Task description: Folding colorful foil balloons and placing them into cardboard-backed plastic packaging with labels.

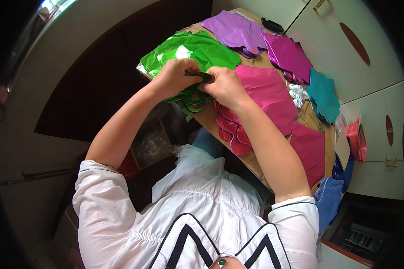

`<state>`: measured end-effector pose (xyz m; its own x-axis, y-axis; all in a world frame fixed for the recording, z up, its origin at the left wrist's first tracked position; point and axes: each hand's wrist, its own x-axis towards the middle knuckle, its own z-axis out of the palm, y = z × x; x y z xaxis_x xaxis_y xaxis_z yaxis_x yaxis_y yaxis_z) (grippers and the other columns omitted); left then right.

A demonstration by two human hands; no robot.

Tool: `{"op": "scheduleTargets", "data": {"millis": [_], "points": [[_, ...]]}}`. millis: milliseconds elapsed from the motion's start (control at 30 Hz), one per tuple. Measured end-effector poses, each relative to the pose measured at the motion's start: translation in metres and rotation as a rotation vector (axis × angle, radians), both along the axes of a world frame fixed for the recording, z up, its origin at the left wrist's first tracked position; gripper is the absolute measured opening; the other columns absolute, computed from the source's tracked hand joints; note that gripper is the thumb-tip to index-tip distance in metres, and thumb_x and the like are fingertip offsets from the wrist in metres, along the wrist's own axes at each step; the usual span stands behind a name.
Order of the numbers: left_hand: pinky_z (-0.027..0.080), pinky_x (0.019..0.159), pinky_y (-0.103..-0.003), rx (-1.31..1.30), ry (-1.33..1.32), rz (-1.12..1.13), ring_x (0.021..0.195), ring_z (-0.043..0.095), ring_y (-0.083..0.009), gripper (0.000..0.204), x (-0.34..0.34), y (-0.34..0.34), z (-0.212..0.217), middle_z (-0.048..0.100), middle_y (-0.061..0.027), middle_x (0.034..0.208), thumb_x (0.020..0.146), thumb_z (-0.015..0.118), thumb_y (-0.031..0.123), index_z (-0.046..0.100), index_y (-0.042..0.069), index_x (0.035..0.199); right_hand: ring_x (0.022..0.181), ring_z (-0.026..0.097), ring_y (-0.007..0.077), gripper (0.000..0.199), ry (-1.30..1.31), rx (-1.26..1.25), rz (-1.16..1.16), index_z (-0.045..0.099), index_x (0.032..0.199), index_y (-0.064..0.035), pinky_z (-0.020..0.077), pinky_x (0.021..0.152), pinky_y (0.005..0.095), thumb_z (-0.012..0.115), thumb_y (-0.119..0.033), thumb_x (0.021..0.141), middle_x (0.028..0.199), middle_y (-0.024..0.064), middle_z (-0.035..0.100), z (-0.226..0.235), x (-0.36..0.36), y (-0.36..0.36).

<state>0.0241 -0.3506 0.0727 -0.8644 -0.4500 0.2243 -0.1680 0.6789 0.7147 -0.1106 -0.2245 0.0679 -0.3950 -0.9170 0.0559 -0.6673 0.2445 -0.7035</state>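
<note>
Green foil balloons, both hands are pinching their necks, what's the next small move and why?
Probably peel one neck off the bunch. Both the left hand and the right hand pinch the stacked necks of the green foil balloons, which lie bunched at the table edge.

The left hand (173, 77) and right hand (225, 85) cover the neck of the green foil balloon (191, 51), so the grip itself stays unseen. At four o'clock, the right forearm hides part of the pink balloon stack (267, 96). At twelve o'clock, a small dark object (272, 25) is too small to identify.
</note>
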Motion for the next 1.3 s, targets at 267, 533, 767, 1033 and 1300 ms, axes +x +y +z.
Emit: {"op": "scheduleTargets", "data": {"millis": [267, 533, 767, 1033, 1300], "points": [[0.044, 0.087, -0.040, -0.883, 0.292, -0.130, 0.101, 0.055, -0.0237, 0.030, 0.025, 0.007, -0.028, 0.057, -0.0032, 0.102, 0.075, 0.072, 0.016, 0.064, 0.013, 0.103, 0.070, 0.065, 0.0211, 0.016, -0.220, -0.111, -0.014, 0.073, 0.090, -0.0057, 0.0512, 0.068, 0.0355, 0.068, -0.018, 0.082, 0.076, 0.0136, 0.068, -0.020, -0.024, -0.026], [0.039, 0.099, -0.044, -0.502, 0.013, 0.027, 0.120, 0.049, -0.0339, 0.045, 0.033, 0.002, -0.037, 0.054, -0.0150, 0.127, 0.087, 0.064, 0.035, 0.058, 0.009, 0.122, 0.048, 0.043, 0.0080, 0.022, -0.509, -0.498, -0.447, 0.063, 0.075, -0.0048, 0.0369, 0.047, 0.0243, 0.080, -0.019, 0.079, 0.061, -0.0035, 0.054, 0.037, -0.101, -0.040], [0.040, 0.094, -0.044, -0.532, 0.008, 0.104, 0.108, 0.053, -0.0333, 0.042, 0.032, 0.009, -0.024, 0.057, -0.0135, 0.114, 0.084, 0.066, 0.037, 0.061, 0.009, 0.115, 0.057, 0.049, 0.0147, 0.028, -0.309, -0.899, -0.812, 0.065, 0.075, 0.0044, 0.0445, 0.055, 0.0340, 0.080, -0.019, 0.076, 0.064, 0.0074, 0.059, 0.132, -0.247, -0.006], [0.043, 0.091, -0.042, -0.458, 0.187, -0.096, 0.104, 0.056, -0.0315, 0.030, -0.052, -0.010, 0.020, 0.060, -0.0108, 0.112, 0.082, 0.069, 0.016, 0.063, 0.008, 0.111, 0.066, 0.066, 0.0308, 0.019, 0.845, -0.676, -0.266, 0.071, 0.104, -0.0201, 0.0511, 0.057, 0.0383, 0.065, -0.019, 0.086, 0.075, 0.0147, 0.066, 0.123, -0.256, -0.011], [0.047, 0.092, -0.041, -0.563, 0.084, -0.461, 0.107, 0.057, -0.0313, 0.032, -0.205, -0.048, -0.018, 0.059, -0.0134, 0.118, 0.082, 0.065, 0.013, 0.062, 0.003, 0.112, 0.096, 0.067, 0.0233, 0.027, 0.322, -0.433, 0.130, 0.072, 0.103, -0.0067, 0.0523, 0.087, 0.0314, 0.059, 0.004, 0.081, 0.104, 0.0131, 0.070, -0.013, -0.257, -0.043]]}}
